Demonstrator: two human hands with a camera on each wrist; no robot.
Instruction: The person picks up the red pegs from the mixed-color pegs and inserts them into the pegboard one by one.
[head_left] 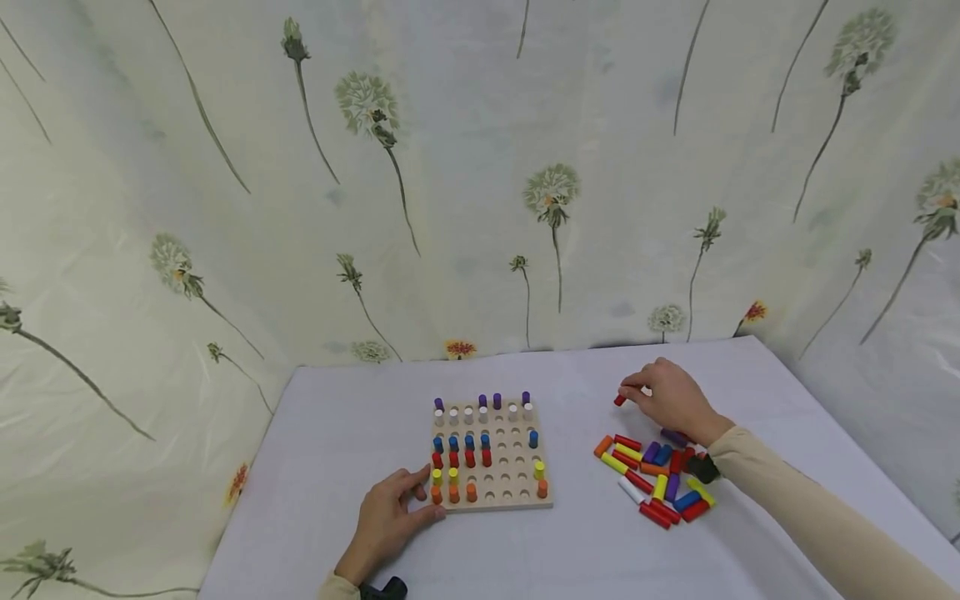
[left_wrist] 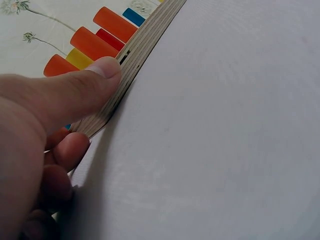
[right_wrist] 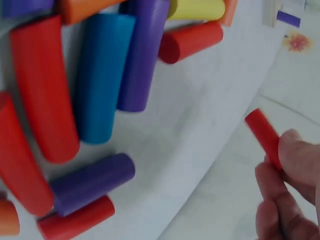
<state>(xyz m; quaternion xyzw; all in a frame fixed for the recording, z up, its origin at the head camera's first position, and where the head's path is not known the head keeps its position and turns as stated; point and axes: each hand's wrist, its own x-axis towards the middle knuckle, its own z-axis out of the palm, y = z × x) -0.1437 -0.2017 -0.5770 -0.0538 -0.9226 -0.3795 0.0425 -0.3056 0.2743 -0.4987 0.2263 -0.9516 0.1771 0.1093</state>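
Observation:
A wooden pegboard (head_left: pixel 498 505) lies left of the table's middle, with rows of purple, white, blue, red, yellow and orange pegs standing in its holes. At its front left corner my left hand (head_left: pixel 386 512) grips the board, the thumb (left_wrist: pixel 92 82) on the front edge and the fingers curled at the left side. Beyond the loose pegs, my right hand (head_left: pixel 671 400) pinches a red peg (right_wrist: pixel 262 135) between thumb and fingers, above the table and to the right of the board. Part of that peg is hidden by the fingertips.
Loose pegs in mixed colours lie in a heap under the right forearm, among them a white peg (head_left: pixel 632 490), a yellow peg (head_left: pixel 614 463) and a blue peg (right_wrist: pixel 105 77). The white-covered table (head_left: pixel 337 417) meets a flowered cloth backdrop (head_left: pixel 465 208) at its back edge.

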